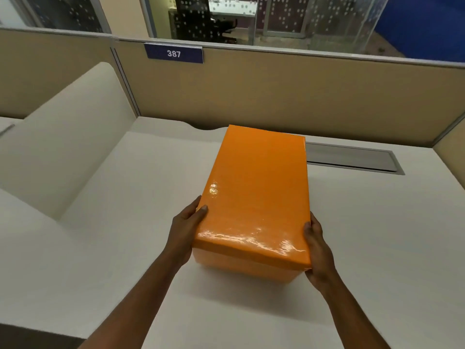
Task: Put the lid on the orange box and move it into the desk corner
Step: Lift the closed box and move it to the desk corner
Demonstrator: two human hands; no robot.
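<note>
The orange box (247,267) sits in the middle of the white desk (377,235), its long side running away from me. Its glossy orange lid (259,192) is on top and covers it fully. My left hand (187,227) grips the box's near left side, thumb resting on the lid edge. On the near right corner, my right hand (317,250) holds the opposite side. The box's far end lies close to the back partition (276,96).
A beige partition with a blue "387" plate (173,53) closes the back; another partition (450,149) closes the right. A white side divider (65,147) rises on the left. A grey cable-tray flap (352,157) lies flush in the desk, right of the box.
</note>
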